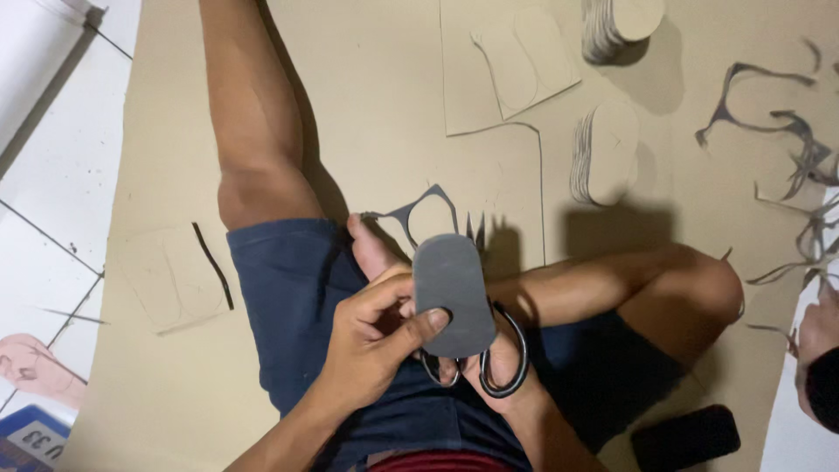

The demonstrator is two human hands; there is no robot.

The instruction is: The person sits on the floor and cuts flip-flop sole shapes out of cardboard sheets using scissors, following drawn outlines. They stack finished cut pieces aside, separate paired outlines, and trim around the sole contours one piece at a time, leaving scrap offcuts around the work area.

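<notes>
My left hand (371,345) pinches a dark grey oval cut-out (452,293), thumb on its lower edge, holding it upright over my lap. My right hand (494,367) sits behind and below the oval, mostly hidden, with fingers through the black loop handles of scissors (505,358). The scissor blades are hidden behind the oval. A thin grey offcut frame (419,210) and pointed scraps lie just beyond the oval near my foot.
I sit on brown cardboard sheeting (376,105) with traced oval outlines (511,61). Two stacks of cut ovals (607,153) (620,26) stand at the upper right. Curly grey offcuts (786,131) lie at the right. Another person's hand (817,328) shows at the right edge. A dark object (686,437) lies at the lower right.
</notes>
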